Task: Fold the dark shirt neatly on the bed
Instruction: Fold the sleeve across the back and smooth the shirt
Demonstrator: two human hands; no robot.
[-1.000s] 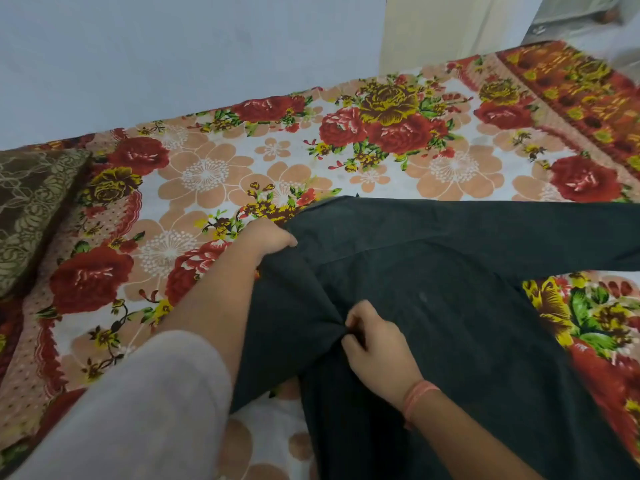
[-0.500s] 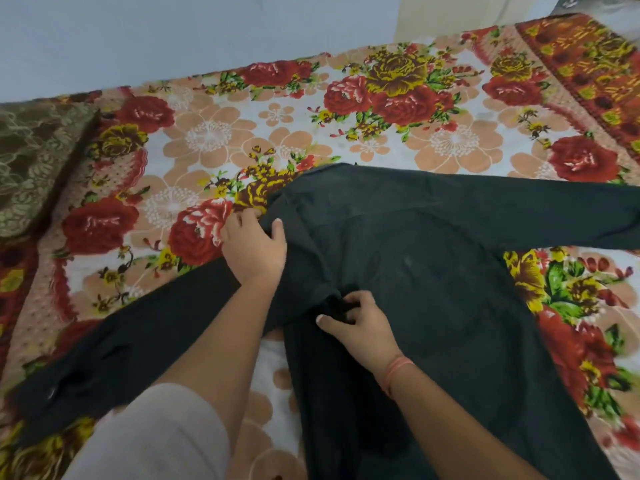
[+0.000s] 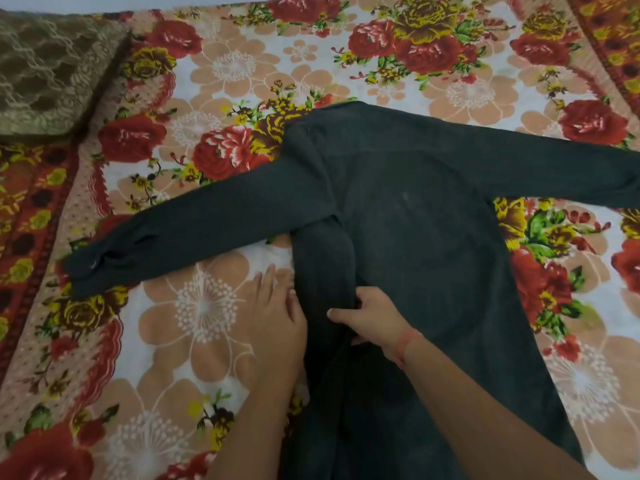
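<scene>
Dark shirt (image 3: 415, 237) spread on floral bed (image 3: 207, 74), sleeves (image 3: 207, 223) out to both sides. Left hand (image 3: 277, 313) flat, fingers straight, at shirt's left edge. Right hand (image 3: 370, 320) pinches bunched fold of shirt.

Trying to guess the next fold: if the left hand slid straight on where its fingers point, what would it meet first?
The left hand, flat on the sheet, would probably meet the sleeve lying across just ahead.
</scene>
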